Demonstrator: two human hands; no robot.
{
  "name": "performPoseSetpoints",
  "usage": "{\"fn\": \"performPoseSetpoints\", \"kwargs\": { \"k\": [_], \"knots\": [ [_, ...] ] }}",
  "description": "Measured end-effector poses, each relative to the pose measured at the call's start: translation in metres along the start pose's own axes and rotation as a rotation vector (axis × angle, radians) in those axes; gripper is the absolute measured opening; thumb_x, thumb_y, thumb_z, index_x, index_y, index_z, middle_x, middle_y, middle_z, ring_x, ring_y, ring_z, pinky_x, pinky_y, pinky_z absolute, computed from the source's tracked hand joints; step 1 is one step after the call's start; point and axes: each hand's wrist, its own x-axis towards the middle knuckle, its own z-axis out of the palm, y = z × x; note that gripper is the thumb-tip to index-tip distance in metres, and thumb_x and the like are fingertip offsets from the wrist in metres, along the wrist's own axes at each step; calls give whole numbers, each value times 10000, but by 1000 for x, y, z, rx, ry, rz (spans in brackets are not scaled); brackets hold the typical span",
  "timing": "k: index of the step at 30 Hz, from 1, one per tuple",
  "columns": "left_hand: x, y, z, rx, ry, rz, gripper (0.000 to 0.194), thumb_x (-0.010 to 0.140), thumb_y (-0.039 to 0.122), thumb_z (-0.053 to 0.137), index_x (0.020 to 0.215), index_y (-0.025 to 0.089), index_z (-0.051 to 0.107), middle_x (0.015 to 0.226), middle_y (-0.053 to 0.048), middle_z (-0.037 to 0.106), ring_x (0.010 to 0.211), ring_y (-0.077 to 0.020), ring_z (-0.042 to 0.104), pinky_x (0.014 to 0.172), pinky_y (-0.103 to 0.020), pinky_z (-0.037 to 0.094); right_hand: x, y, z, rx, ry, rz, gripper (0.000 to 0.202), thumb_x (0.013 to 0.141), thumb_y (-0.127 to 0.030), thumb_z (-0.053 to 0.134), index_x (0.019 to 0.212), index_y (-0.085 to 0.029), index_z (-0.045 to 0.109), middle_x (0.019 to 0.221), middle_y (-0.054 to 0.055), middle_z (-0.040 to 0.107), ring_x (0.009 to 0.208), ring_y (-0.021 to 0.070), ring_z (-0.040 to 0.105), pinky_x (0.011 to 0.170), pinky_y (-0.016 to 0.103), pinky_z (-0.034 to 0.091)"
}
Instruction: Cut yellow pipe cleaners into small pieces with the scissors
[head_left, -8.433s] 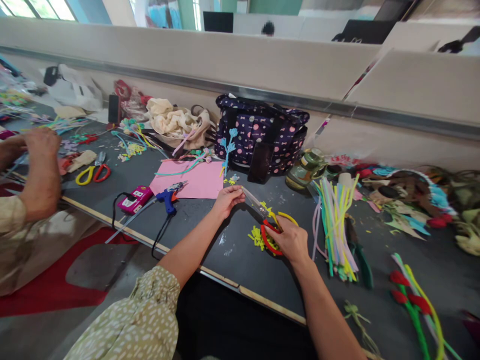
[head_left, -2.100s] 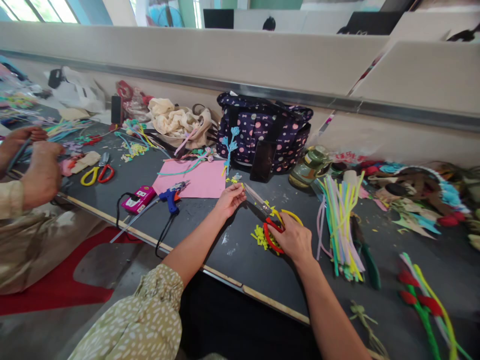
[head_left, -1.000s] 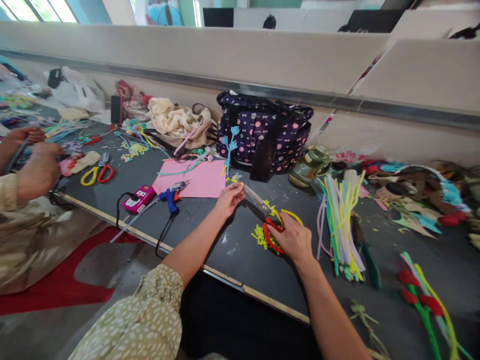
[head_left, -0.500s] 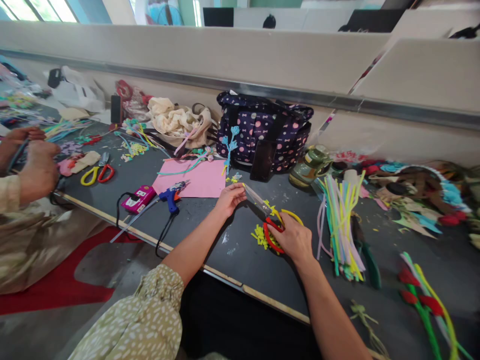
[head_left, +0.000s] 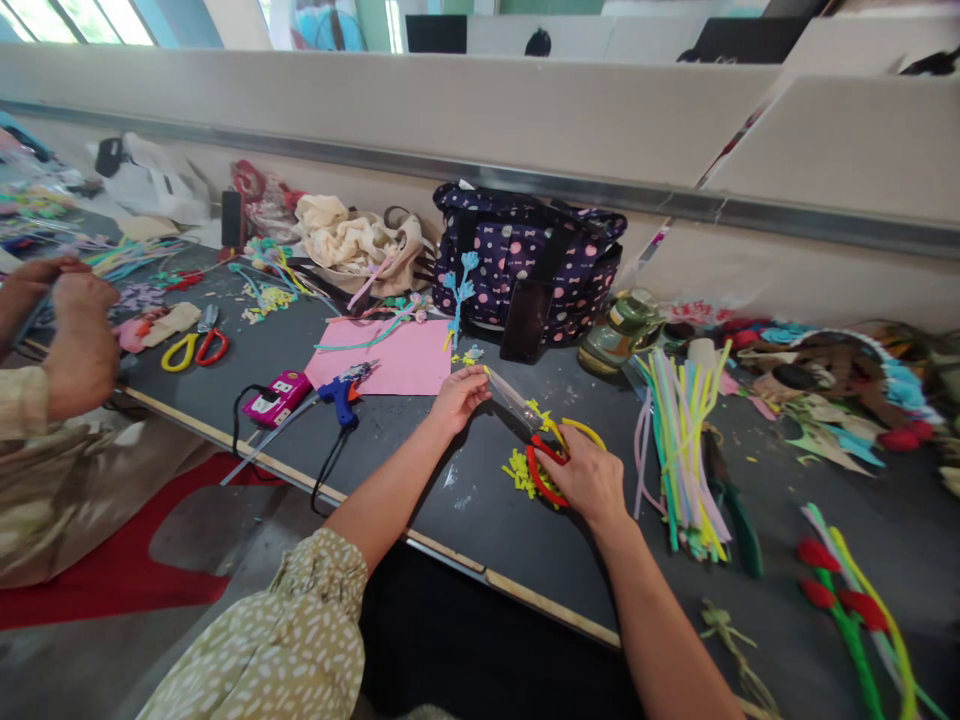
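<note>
My right hand (head_left: 592, 475) is wrapped round the red and yellow handles of a pair of scissors (head_left: 517, 402), whose blades point up and left. At the blade tips, my left hand (head_left: 461, 398) is closed in a pinch on a small yellow piece (head_left: 487, 371), mostly hidden by the fingers. Small cut yellow pieces (head_left: 519, 472) lie in a pile under the scissors and beside the right hand. Behind the left hand, a light-blue flower stem (head_left: 461, 290) stands up against a dark patterned bag (head_left: 570, 265).
A pink sheet (head_left: 409, 355), a blue glue gun (head_left: 343, 395) and a magenta box (head_left: 277, 398) with cords lie to the left. To the right are a green bottle (head_left: 619, 335), a bundle of coloured pipe cleaners (head_left: 686, 450) and red-tipped stems (head_left: 844, 610). A co-worker's hands (head_left: 79, 320) are far left.
My hands and the scissors stay almost where they were. The co-worker's hands at the far left have shifted slightly.
</note>
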Motion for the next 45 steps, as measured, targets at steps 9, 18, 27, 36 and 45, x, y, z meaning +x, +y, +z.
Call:
{"fn": "performPoseSetpoints", "kwargs": {
  "k": [9,18,27,36,45],
  "knots": [
    [2,-2,-3,16,-21,2,239,583,130,760,792,136,646,586,26,589,512,-65,538,578,-211,486,1,-1,-2,28,-6,13,434,842,-573,474,1013,-203,623,818,48,690,726,174,624,557,258,326],
    [0,-2,0,29,-34,-3,246,579,122,752,802,134,648,593,23,604,490,-61,529,575,-217,486,2,-3,-5,46,-23,23,413,846,-562,470,980,-202,623,775,31,677,709,163,615,548,252,316],
    [-2,-1,1,26,-42,0,255,565,110,754,788,134,632,566,32,588,460,-57,515,544,-210,477,1,0,-2,56,-22,13,404,846,-559,480,976,-210,636,824,35,686,736,163,622,567,253,341],
    [-2,-1,1,33,-29,-7,253,555,109,759,776,134,638,564,39,579,474,-53,521,552,-200,466,0,1,0,93,-25,5,415,855,-570,461,987,-220,641,824,34,686,754,169,622,585,253,346],
    [-1,-1,0,49,-35,-3,253,552,125,766,768,134,633,590,35,588,486,-50,518,550,-199,454,1,1,-3,90,-44,6,388,855,-567,459,893,-227,642,744,16,664,695,153,606,555,251,318]
  ]
}}
